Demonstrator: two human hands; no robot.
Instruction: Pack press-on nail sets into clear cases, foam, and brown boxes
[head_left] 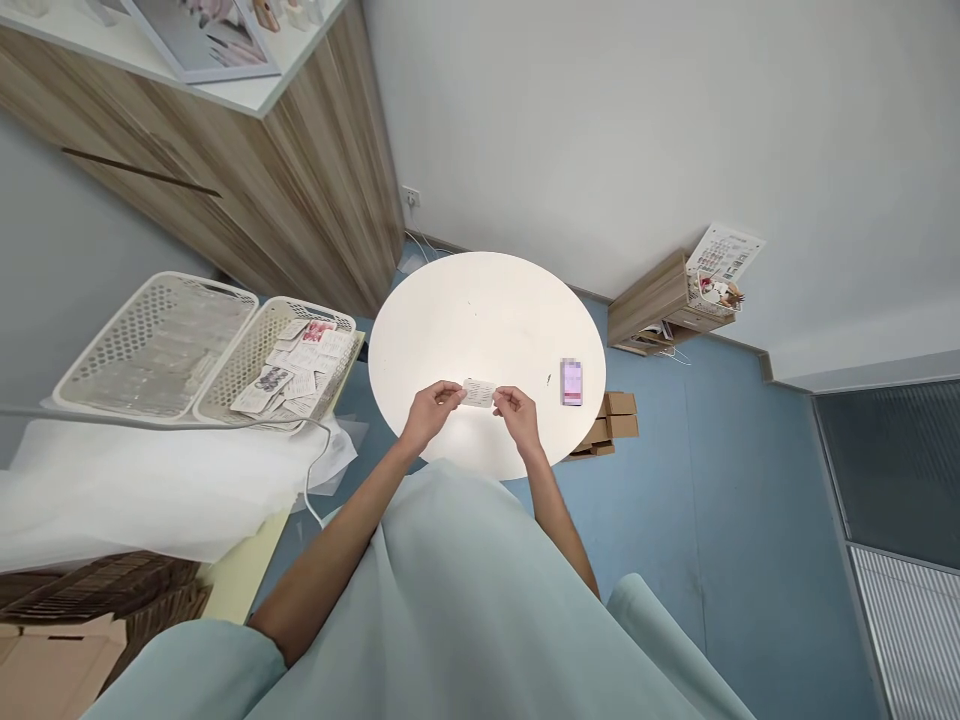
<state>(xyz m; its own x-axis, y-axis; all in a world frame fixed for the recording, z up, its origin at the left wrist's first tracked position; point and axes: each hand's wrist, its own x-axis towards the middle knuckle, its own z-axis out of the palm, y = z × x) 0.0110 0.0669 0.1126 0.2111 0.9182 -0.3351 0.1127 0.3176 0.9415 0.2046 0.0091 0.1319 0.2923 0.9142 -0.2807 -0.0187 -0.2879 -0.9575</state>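
A small white card with printed lines (478, 393) is held level above the near part of the round white table (450, 310). My left hand (431, 412) pinches its left edge between thumb and fingers. At the opposite edge, my right hand (519, 415) grips it the same way. The print is too small to read. To the right of my right hand lies a phone (571, 383) with a lit, blurred screen. A small dark mark or scrap shows on the tabletop beside the phone.
On the left stand a white basket of printed cards (259, 385) and another basket of clear plastic pieces (97, 375). A cable (315, 470) hangs nearby. Cardboard boxes (619, 415) sit on the floor right of the table. A wooden cabinet (315, 180) rises behind left, a small shelf unit (652, 290) behind right.
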